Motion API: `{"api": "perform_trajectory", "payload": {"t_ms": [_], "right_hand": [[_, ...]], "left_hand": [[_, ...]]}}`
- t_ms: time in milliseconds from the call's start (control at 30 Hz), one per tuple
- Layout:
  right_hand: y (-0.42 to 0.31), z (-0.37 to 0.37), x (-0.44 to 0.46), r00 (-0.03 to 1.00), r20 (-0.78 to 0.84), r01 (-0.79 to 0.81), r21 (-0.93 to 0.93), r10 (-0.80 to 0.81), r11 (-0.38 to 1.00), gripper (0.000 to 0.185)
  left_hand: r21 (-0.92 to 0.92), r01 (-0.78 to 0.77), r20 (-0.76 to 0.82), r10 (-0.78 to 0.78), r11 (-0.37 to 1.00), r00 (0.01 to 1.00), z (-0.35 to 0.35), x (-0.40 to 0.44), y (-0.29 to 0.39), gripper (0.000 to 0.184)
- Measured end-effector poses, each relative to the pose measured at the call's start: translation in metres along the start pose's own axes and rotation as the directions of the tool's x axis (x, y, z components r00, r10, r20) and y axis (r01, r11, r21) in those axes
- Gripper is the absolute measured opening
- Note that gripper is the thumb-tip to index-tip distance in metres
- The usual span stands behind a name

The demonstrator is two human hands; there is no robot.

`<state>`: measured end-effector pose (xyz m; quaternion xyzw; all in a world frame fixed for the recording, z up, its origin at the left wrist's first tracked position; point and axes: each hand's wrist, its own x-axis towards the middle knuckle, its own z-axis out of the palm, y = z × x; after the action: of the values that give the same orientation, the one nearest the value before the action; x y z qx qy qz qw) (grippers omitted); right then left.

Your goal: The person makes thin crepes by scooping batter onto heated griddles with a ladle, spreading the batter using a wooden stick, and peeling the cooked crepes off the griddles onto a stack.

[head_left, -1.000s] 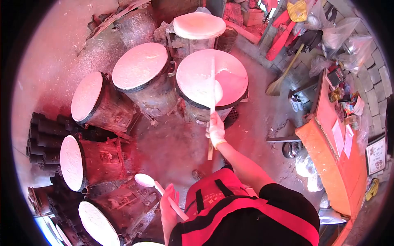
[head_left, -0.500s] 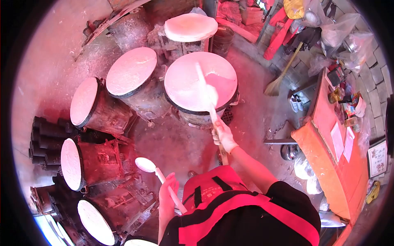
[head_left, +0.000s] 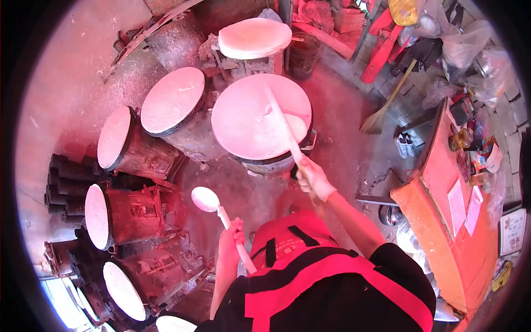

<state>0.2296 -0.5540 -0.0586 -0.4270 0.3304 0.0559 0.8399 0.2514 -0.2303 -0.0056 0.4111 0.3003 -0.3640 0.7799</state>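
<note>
My right hand [head_left: 313, 178] is closed round the handle of a long pale wooden paddle [head_left: 283, 124]. The paddle slants over a round pan [head_left: 238, 141] with a pale, light surface, on top of a drum-like stove; whether its far end touches the surface I cannot tell. A whiter mound or bulge [head_left: 299, 128] shows beside the paddle. In my left hand [head_left: 230, 238], fingers wrapped round its handle, is a long-handled ladle [head_left: 205, 199] with a round whitish bowl, held in front of the red apron [head_left: 287, 235], away from the pans.
Several similar round-topped drum stoves, such as one [head_left: 172, 102] and another [head_left: 98, 217], curve along the left. Dark cylinders [head_left: 69, 182] are stacked beside them. At right stand an orange-covered table [head_left: 442, 227] with papers and a broom [head_left: 387, 105]. A bucket [head_left: 304, 55] stands behind.
My right hand and the paddle have shifted slightly right and down over the pan. The ladle in my left hand has risen a little to the right. The view has shifted slightly.
</note>
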Motion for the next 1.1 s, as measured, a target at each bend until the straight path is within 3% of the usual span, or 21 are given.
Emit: {"api": "perform_trajectory", "payload": {"t_ms": [33,133,267,433,467,533,600,633,700,733,767,800,833,900,967,1067,1100], "right_hand": [[-0.002,0.009,0.006,1.0,0.005,0.008,0.03,-0.008,1.0,0.039],[-0.017,-0.001,-0.014,0.931,0.34,-0.032,-0.275,0.128,0.961,0.045],[-0.056,-0.069,-0.009,0.985,0.147,-0.049,-0.249,0.088,0.967,0.045],[-0.096,-0.019,0.022,0.983,0.023,0.179,-0.272,-0.18,0.945,0.042],[-0.079,-0.016,0.046,0.981,-0.005,0.181,-0.348,-0.194,0.92,0.043],[-0.072,-0.001,0.05,0.987,-0.002,0.107,-0.739,-0.162,0.665,0.045],[-0.065,-0.009,0.038,0.896,0.167,0.386,-0.75,-0.41,0.538,0.042],[-0.052,-0.02,0.037,0.867,0.125,0.438,-0.653,-0.482,0.618,0.04],[-0.022,-0.021,0.047,0.796,-0.169,0.491,-0.384,-0.582,0.782,0.04],[-0.008,-0.022,0.053,0.73,-0.309,0.56,-0.241,-0.61,0.793,0.04],[0.011,-0.014,0.056,0.682,-0.242,0.563,-0.429,-0.69,0.707,0.041],[0.02,0.003,0.054,0.723,-0.204,0.524,-0.461,-0.66,0.716,0.041],[0.019,0.021,0.052,0.83,-0.152,0.424,-0.453,-0.537,0.784,0.042],[0.001,0.04,0.052,0.924,-0.091,0.293,-0.455,-0.371,0.841,0.044],[-0.016,0.037,0.039,0.929,-0.069,0.301,-0.429,-0.363,0.852,0.043],[-0.017,0.024,0.009,0.8,-0.369,0.429,-0.199,-0.473,0.881,0.042],[0.014,0.0,0.044,0.53,-0.24,0.625,-0.538,-0.813,0.566,0.042]], "left_hand": [[-0.012,0.005,-0.012,-0.005,1.0,1.0,0.01,0.002,-0.004,0.013],[-0.047,-0.013,-0.015,0.013,0.999,1.0,0.032,0.002,-0.013,0.013],[0.052,-0.105,-0.052,0.107,0.993,0.993,0.045,-0.004,-0.02,0.013],[0.139,-0.145,-0.054,0.153,0.98,0.987,0.056,0.001,-0.018,0.014],[0.135,-0.139,-0.042,0.146,0.981,0.988,0.056,0.003,-0.015,0.014],[0.114,-0.145,-0.023,0.148,0.983,0.989,0.058,0.003,-0.008,0.016],[0.072,-0.17,-0.005,0.171,0.983,0.985,0.06,-0.002,0.0,0.018],[0.089,-0.183,-0.015,0.185,0.979,0.983,0.059,-0.002,0.003,0.018],[0.128,-0.204,-0.035,0.21,0.971,0.977,0.055,-0.002,0.006,0.018],[0.129,-0.2,-0.032,0.206,0.971,0.978,0.051,0.001,0.007,0.017],[0.134,-0.195,-0.028,0.201,0.972,0.979,0.048,0.005,0.007,0.017],[0.142,-0.188,-0.025,0.193,0.972,0.981,0.046,0.007,0.007,0.016],[0.154,-0.194,-0.015,0.198,0.969,0.98,0.046,0.009,0.007,0.016],[0.178,-0.206,0.005,0.209,0.962,0.978,0.049,0.011,0.01,0.016],[0.181,-0.2,0.025,0.198,0.963,0.98,0.048,0.011,0.012,0.014],[0.22,-0.174,0.029,0.172,0.96,0.985,0.049,0.005,0.021,0.012],[0.239,-0.158,0.021,0.158,0.958,0.987,0.048,0.003,0.022,0.012]]}}
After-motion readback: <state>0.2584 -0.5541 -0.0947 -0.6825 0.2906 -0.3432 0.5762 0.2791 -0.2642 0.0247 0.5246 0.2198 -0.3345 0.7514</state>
